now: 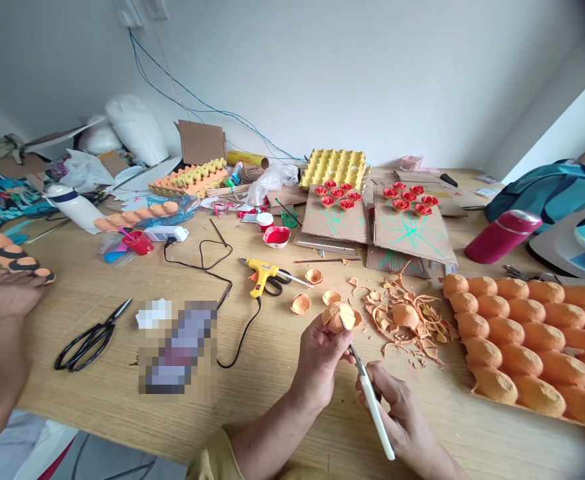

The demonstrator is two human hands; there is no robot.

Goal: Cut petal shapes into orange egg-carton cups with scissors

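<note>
My left hand (320, 357) is closed on an orange egg-carton cup (336, 316) with petal-like cuts in its edge, held just above the table. Closed around white-handled scissors (375, 417), my right hand (405, 407) is lower and to the right. The metal blades point up and left, their tip against the cup. Several cut cups lie close by, among them one cup (300, 305) left of my hands. To the right is a heap of orange carton scraps (412, 320).
An orange egg tray (532, 340) lies at right. A yellow glue gun (262, 277) with a black cord lies mid-table. Black scissors (90, 340) lie at left, near another person's hand (10, 293). Red flowers stand on cardboard sheets (337, 220) behind; a red bottle (502, 237) lies right.
</note>
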